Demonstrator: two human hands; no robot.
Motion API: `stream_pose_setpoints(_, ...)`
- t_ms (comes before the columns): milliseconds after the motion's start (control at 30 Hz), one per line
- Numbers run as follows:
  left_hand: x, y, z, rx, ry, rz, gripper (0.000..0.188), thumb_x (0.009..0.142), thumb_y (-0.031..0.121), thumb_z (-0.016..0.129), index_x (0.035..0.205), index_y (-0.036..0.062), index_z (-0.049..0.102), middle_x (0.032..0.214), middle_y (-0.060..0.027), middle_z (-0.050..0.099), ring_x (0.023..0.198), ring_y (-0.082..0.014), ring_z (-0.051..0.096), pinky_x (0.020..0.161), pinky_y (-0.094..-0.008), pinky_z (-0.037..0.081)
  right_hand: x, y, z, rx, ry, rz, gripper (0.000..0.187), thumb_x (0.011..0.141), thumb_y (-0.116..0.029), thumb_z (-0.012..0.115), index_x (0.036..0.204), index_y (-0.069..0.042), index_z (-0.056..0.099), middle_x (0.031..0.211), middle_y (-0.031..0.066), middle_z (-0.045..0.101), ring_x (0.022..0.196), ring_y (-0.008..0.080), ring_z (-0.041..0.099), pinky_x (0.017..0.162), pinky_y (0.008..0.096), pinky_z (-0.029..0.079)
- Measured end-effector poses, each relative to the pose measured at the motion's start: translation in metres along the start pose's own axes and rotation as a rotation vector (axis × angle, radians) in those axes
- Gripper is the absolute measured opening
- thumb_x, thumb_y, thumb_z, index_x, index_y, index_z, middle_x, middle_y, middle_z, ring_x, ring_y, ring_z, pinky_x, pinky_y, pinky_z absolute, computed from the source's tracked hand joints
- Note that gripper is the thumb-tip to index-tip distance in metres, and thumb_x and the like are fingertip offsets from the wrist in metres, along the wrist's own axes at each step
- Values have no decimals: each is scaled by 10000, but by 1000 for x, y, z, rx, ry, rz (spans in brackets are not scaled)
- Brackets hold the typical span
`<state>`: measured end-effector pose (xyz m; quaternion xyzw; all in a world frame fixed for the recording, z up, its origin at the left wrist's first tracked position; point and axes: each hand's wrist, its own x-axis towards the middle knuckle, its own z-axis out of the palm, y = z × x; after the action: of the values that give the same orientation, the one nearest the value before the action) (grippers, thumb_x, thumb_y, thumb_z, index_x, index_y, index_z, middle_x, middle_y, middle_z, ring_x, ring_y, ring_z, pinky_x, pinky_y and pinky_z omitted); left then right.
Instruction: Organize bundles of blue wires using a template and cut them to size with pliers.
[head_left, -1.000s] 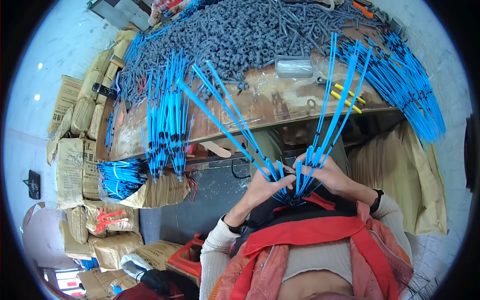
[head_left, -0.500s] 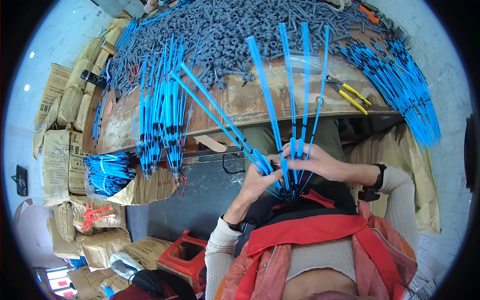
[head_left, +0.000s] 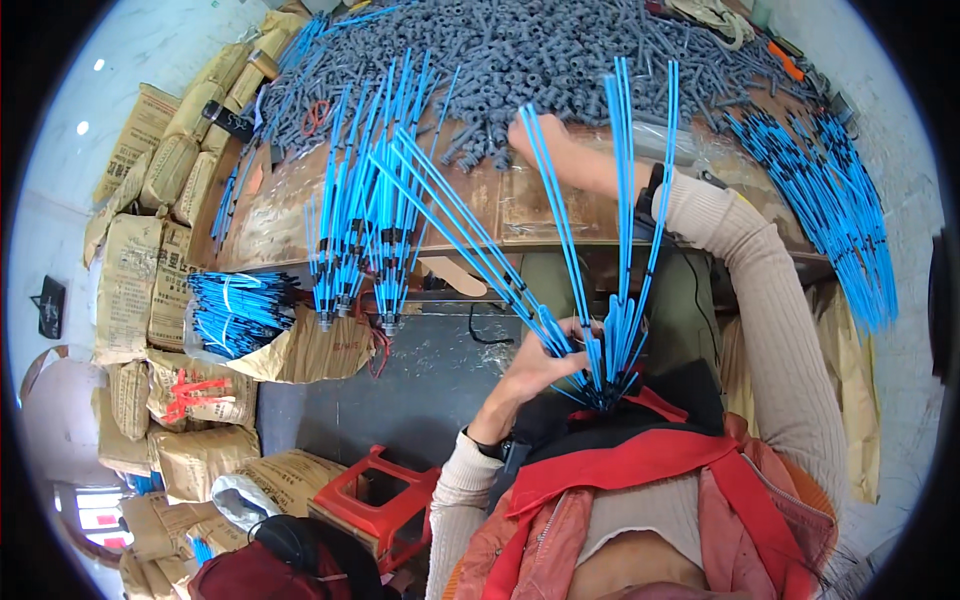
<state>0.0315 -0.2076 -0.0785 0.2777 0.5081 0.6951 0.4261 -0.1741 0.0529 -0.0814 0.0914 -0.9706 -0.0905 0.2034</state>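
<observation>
My left hand (head_left: 542, 362) is closed round the lower part of a fanned bundle of thin blue rods (head_left: 620, 335) with black bands. The rods' lower ends gather over my lap and their upper ends spread toward the table. My right hand (head_left: 540, 140) reaches across the table to the near edge of a big heap of grey plastic fittings (head_left: 510, 65). Its fingers are curled in at the fittings, partly behind the rods; what they hold, if anything, cannot be made out.
Banded blue rod assemblies (head_left: 385, 230) lean over the table's (head_left: 480, 205) left front edge, above a tied blue bundle (head_left: 240, 312). More blue rods (head_left: 835, 200) lie at the right edge. Brown sacks (head_left: 140, 270) stack at left; a red plastic stool (head_left: 375, 500) stands below. My right forearm mostly covers the pliers.
My right hand has left the rod bundle and moved forward to the grey fittings. My left hand still grips the rods. The whole view has shifted slightly.
</observation>
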Motion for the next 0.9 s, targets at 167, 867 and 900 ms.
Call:
stream_pose_setpoints(167, -3, 8, 1, -27, 60, -199, 225, 785, 125, 768, 940, 31, 634, 1021, -63, 611, 996, -165, 568, 871, -321, 454, -13, 33, -14, 264, 284, -87, 100, 841, -87, 637, 888, -27, 573, 829, 134, 543, 684, 342, 627, 541, 429, 512)
stream_pose_setpoints(867, 6, 14, 26, 97, -81, -173, 228, 797, 95, 736, 979, 13, 627, 1009, -42, 618, 931, -134, 612, 838, -287, 488, -197, 1, -114, 633, 99, 59, 262, 896, -265, 672, 1100, -102, 654, 911, 172, 627, 819, 361, 642, 680, 397, 531)
stream_pose_setpoints(900, 5, 14, 27, 89, -94, -149, 274, 816, 91, 737, 1054, 7, 633, 1009, -25, 629, 924, -107, 600, 829, -268, 485, -212, -7, -129, 756, 14, 167, 258, 907, -267, 687, 1068, -66, 680, 886, 147, 690, 762, 284, 696, 652, 343, 554)
